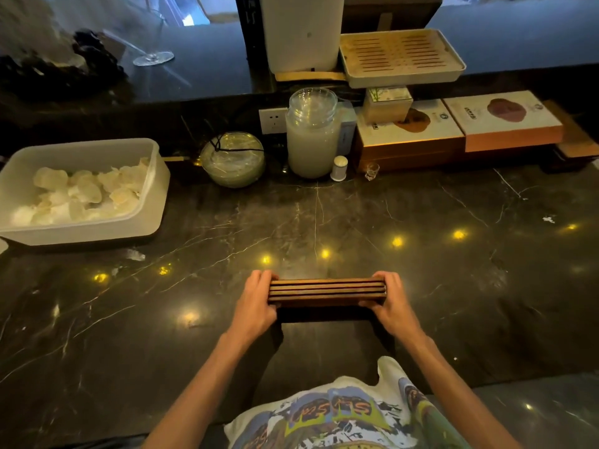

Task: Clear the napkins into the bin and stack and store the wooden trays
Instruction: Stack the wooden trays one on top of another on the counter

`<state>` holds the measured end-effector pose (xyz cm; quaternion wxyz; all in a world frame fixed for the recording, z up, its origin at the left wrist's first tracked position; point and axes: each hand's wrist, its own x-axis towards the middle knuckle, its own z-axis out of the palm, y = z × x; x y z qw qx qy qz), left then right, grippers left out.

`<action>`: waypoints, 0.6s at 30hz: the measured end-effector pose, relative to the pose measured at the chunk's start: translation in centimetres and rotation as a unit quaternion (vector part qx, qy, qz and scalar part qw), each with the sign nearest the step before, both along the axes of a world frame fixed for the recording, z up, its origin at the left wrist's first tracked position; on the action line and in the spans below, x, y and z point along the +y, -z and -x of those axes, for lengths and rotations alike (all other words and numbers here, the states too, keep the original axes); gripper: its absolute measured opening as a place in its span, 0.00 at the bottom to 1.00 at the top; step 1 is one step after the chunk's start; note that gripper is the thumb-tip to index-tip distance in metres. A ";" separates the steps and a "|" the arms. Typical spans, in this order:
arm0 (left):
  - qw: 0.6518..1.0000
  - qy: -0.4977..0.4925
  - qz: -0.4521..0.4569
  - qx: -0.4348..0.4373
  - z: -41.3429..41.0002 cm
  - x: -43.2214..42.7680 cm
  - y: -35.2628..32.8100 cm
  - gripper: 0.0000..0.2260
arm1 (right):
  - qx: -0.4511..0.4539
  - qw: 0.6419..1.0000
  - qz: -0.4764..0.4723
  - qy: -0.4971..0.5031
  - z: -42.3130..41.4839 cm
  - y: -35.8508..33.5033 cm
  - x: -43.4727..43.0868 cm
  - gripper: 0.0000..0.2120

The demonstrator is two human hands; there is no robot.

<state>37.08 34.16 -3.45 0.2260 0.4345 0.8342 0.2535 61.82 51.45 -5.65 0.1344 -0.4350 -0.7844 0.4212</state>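
A stack of several dark wooden trays [326, 292] stands on edge on the black marble counter [324, 222], long sides toward me. My left hand [256, 303] grips the stack's left end, fingers curled over the top. My right hand [390, 303] grips the right end the same way. A white plastic bin [152, 196] sits at the far left, holding several crumpled pale napkins [87, 192].
Along the back stand a glass jar [311, 134], a covered glass bowl [233, 158], a small white shaker [339, 168], a tiny glass [371, 171] and flat boxes [453, 131]. A slatted tea tray [402, 58] sits on the raised ledge. A wine glass [152, 56] stands far left.
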 end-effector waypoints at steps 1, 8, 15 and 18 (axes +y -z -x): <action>0.997 0.040 0.010 0.072 -0.5 0.2 -0.3 0.20 | -0.009 1.000 -0.001 -0.007 0.1 -0.2 0.0 0.24; 0.965 0.084 0.098 0.226 -4.2 2.8 -1.1 0.21 | -0.182 0.954 -0.201 -0.127 1.6 -3.4 -0.8 0.26; 0.953 0.076 0.104 0.274 -4.1 2.8 -1.2 0.21 | -0.222 0.899 -0.316 -0.207 9.8 -3.4 -6.9 0.30; 0.954 0.096 0.096 0.268 -3.5 2.4 -1.0 0.20 | -0.165 0.901 -0.340 -0.214 8.3 -2.9 -5.4 0.26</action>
